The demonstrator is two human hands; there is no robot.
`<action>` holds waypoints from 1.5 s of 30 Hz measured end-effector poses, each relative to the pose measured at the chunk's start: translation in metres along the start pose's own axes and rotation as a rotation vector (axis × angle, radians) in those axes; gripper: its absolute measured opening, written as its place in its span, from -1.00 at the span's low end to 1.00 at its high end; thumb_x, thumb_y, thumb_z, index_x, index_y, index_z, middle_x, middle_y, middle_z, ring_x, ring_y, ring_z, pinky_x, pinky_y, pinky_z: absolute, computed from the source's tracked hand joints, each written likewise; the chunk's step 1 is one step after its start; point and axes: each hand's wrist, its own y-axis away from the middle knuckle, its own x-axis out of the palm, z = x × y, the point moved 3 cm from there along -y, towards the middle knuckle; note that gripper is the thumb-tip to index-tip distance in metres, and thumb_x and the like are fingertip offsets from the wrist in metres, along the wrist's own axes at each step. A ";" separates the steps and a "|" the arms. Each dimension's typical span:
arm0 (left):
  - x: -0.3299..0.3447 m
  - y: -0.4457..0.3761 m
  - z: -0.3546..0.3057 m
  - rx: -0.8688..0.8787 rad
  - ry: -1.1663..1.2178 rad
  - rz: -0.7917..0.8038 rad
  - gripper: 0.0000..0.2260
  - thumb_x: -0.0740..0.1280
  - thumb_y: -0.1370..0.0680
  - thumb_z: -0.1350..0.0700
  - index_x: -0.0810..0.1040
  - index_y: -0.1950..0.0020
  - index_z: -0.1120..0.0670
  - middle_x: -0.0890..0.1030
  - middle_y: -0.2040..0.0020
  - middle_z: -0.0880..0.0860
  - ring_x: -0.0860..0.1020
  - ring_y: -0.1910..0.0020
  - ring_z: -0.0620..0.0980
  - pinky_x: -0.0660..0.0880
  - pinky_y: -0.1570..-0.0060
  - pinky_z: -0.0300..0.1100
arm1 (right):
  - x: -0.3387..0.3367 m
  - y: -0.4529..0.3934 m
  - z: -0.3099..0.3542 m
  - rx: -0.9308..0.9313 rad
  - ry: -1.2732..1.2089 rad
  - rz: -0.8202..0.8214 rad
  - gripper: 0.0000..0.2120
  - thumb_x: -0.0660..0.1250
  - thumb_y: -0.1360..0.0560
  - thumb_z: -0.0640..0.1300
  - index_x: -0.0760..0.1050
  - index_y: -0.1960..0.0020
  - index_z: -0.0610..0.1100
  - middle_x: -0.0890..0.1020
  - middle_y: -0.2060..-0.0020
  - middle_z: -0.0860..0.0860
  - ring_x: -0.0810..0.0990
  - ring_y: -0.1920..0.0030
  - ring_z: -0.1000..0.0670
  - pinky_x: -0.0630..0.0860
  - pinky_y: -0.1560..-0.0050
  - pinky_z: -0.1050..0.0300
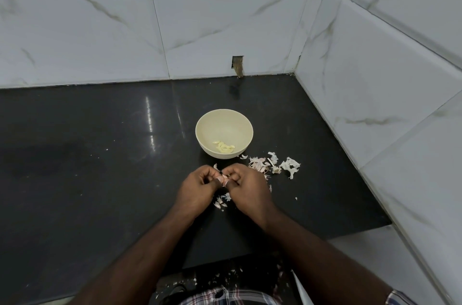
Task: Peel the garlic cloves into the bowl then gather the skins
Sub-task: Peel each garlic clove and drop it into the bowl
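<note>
Both hands [222, 186] pinch one garlic clove [224, 178].

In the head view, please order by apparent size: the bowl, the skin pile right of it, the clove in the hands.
1. bowl
2. skin pile, spread nearly as wide
3. clove, mostly hidden by fingers

Glossy black stone counter [100, 154] — matt cream bowl [224, 127], papery skins [275, 163], smooth veined wall tiles [225, 24].
</note>
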 end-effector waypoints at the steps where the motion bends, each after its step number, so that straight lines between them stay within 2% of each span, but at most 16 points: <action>1: -0.001 0.000 -0.001 -0.007 0.000 0.001 -0.92 0.46 -0.41 0.00 0.63 0.19 -0.03 0.67 0.22 0.09 0.58 0.25 0.02 0.56 0.08 0.13 | -0.001 0.000 0.000 -0.006 -0.008 0.010 -0.88 0.40 -0.52 -0.16 0.64 -0.02 0.01 0.59 0.30 0.20 0.55 0.27 0.31 0.38 0.24 0.48; 3: -0.003 -0.001 -0.001 -0.029 -0.006 -0.012 -0.89 0.44 -0.36 -0.05 0.62 0.20 -0.04 0.67 0.24 0.03 0.64 0.21 0.04 0.57 0.08 0.09 | -0.002 -0.003 -0.002 0.007 -0.022 0.008 -0.92 0.41 -0.50 -0.15 0.65 0.04 -0.01 0.64 0.30 0.17 0.58 0.27 0.26 0.39 0.24 0.45; 5: -0.005 -0.001 -0.001 -0.026 -0.062 -0.041 -0.95 0.44 -0.42 0.03 0.62 0.20 -0.03 0.67 0.25 -0.01 0.65 0.17 0.02 0.57 0.08 0.01 | -0.004 -0.005 -0.009 0.060 -0.047 -0.005 -0.96 0.43 -0.47 -0.14 0.64 0.10 -0.02 0.66 0.30 0.10 0.60 0.28 0.18 0.49 0.21 0.30; 8: -0.008 -0.001 -0.001 0.038 -0.192 -0.060 -0.93 0.43 -0.49 0.12 0.61 0.17 -0.05 0.65 0.24 -0.07 0.62 0.19 -0.06 0.50 0.19 -0.19 | -0.009 -0.006 -0.014 0.139 -0.213 0.025 -0.96 0.49 -0.42 -0.13 0.65 0.15 -0.02 0.70 0.29 0.04 0.66 0.25 0.07 0.65 0.12 0.00; 11: -0.009 -0.001 -0.002 0.081 -0.232 -0.047 -0.90 0.40 -0.51 0.13 0.64 0.13 -0.08 0.67 0.21 -0.12 0.60 0.21 -0.16 0.46 0.25 -0.30 | -0.015 -0.006 -0.015 0.172 -0.338 0.046 -0.91 0.51 -0.44 -0.23 0.68 0.11 -0.06 0.69 0.34 0.04 0.62 0.32 0.12 0.58 0.24 0.18; 13: -0.009 -0.002 -0.004 0.103 -0.190 -0.042 -0.88 0.40 -0.53 0.14 0.67 0.10 -0.10 0.67 0.20 -0.14 0.60 0.21 -0.22 0.47 0.21 -0.34 | -0.016 -0.006 -0.014 0.207 -0.428 0.050 -0.90 0.47 -0.47 -0.30 0.67 0.09 -0.12 0.68 0.35 0.00 0.61 0.32 0.06 0.56 0.28 0.21; 16: -0.006 -0.002 -0.008 0.117 0.024 0.056 -0.89 0.48 -0.51 0.14 0.68 0.04 -0.07 0.69 0.20 -0.07 0.63 0.21 -0.15 0.54 0.12 -0.22 | -0.015 -0.005 -0.011 0.270 -0.615 0.071 -0.92 0.39 -0.51 -0.37 0.63 0.02 -0.28 0.69 0.25 -0.17 0.65 0.26 -0.03 0.60 0.23 0.17; 19: -0.002 0.000 -0.010 0.082 0.190 0.086 -0.89 0.52 -0.47 0.22 0.68 0.04 0.06 0.66 0.26 0.00 0.60 0.24 -0.06 0.53 0.15 -0.14 | -0.014 -0.003 -0.009 0.271 -0.679 0.098 -0.91 0.40 -0.52 -0.36 0.62 -0.01 -0.32 0.68 0.22 -0.19 0.63 0.25 -0.03 0.59 0.19 0.14; 23: -0.003 -0.001 -0.006 0.027 0.293 0.041 -0.90 0.50 -0.48 0.25 0.69 0.04 0.08 0.63 0.23 0.11 0.56 0.25 0.01 0.50 0.25 -0.19 | -0.016 -0.001 -0.011 0.189 -0.534 0.120 -0.95 0.45 -0.48 -0.32 0.65 0.07 -0.24 0.68 0.30 -0.11 0.58 0.31 0.03 0.55 0.24 0.18; 29: 0.003 0.003 -0.010 0.022 0.421 0.092 -0.82 0.49 -0.45 0.34 0.66 0.00 0.15 0.68 0.24 0.04 0.60 0.27 -0.11 0.52 0.26 -0.31 | -0.017 0.000 -0.010 0.197 -0.503 0.136 -0.97 0.44 -0.49 -0.30 0.65 0.07 -0.25 0.67 0.29 -0.15 0.61 0.27 -0.01 0.58 0.19 0.13; 32: 0.003 0.003 -0.009 0.001 0.467 0.049 -0.82 0.46 -0.46 0.40 0.64 0.01 0.19 0.66 0.27 0.06 0.54 0.34 -0.06 0.50 0.33 -0.31 | -0.019 0.000 -0.009 0.176 -0.467 0.142 -0.98 0.45 -0.48 -0.29 0.65 0.11 -0.21 0.66 0.32 -0.12 0.59 0.29 -0.01 0.57 0.21 0.12; 35: 0.004 0.001 -0.008 -0.001 0.451 0.043 -0.84 0.45 -0.47 0.40 0.64 0.01 0.20 0.66 0.26 0.11 0.51 0.29 0.07 0.50 0.33 -0.25 | -0.022 -0.002 -0.009 0.104 -0.315 0.145 -0.91 0.46 -0.43 -0.22 0.67 0.19 -0.06 0.67 0.35 -0.12 0.58 0.32 -0.01 0.57 0.21 0.01; 37: 0.004 0.001 -0.008 0.006 0.435 0.044 -0.85 0.46 -0.46 0.39 0.64 0.02 0.21 0.66 0.25 0.14 0.52 0.28 0.08 0.51 0.32 -0.24 | -0.024 -0.004 -0.009 0.037 -0.186 0.139 -0.88 0.43 -0.41 -0.17 0.65 0.24 0.03 0.67 0.37 -0.02 0.58 0.34 0.06 0.58 0.19 0.00; 39: 0.005 0.002 -0.009 0.009 0.430 0.044 -0.85 0.47 -0.45 0.40 0.64 0.04 0.22 0.65 0.26 0.15 0.54 0.30 0.05 0.53 0.32 -0.25 | -0.025 -0.004 -0.008 -0.017 -0.079 0.125 -0.89 0.42 -0.42 -0.16 0.63 0.23 0.03 0.63 0.41 0.10 0.54 0.38 0.15 0.52 0.24 0.10; 41: 0.007 0.002 -0.010 0.004 0.431 0.041 -0.86 0.46 -0.45 0.41 0.63 0.04 0.25 0.64 0.29 0.14 0.56 0.33 0.02 0.55 0.33 -0.26 | -0.026 -0.003 -0.003 -0.066 -0.001 0.107 -0.96 0.43 -0.41 -0.14 0.61 0.20 -0.02 0.58 0.43 0.13 0.49 0.41 0.20 0.46 0.29 0.17; 45: 0.009 0.002 -0.011 -0.018 0.408 0.030 -0.90 0.45 -0.47 0.40 0.62 0.06 0.26 0.63 0.29 0.17 0.56 0.35 0.02 0.57 0.33 -0.25 | -0.026 0.004 0.003 -0.143 0.098 0.054 -0.89 0.42 -0.40 -0.05 0.57 0.22 -0.08 0.59 0.38 0.05 0.53 0.34 0.09 0.50 0.27 0.04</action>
